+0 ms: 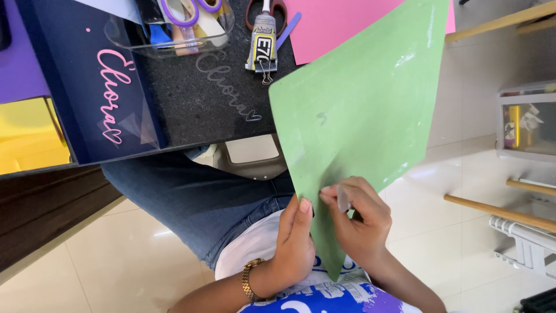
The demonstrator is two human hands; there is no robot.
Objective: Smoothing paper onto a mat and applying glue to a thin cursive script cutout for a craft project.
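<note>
Green sheet (365,110) pinched between left hand (295,246) and right hand (359,223); both grips closed on its lower edge

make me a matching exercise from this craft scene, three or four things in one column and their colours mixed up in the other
Things:
1. Large sheet held by both hands
2. Sheet lying behind it on the table
3. Scissors in the clear tray
4. Wristwatch

Colours:
A. purple handles
B. gold
C. green
D. pink

Pairs: 1-C, 2-D, 3-A, 4-B
</note>
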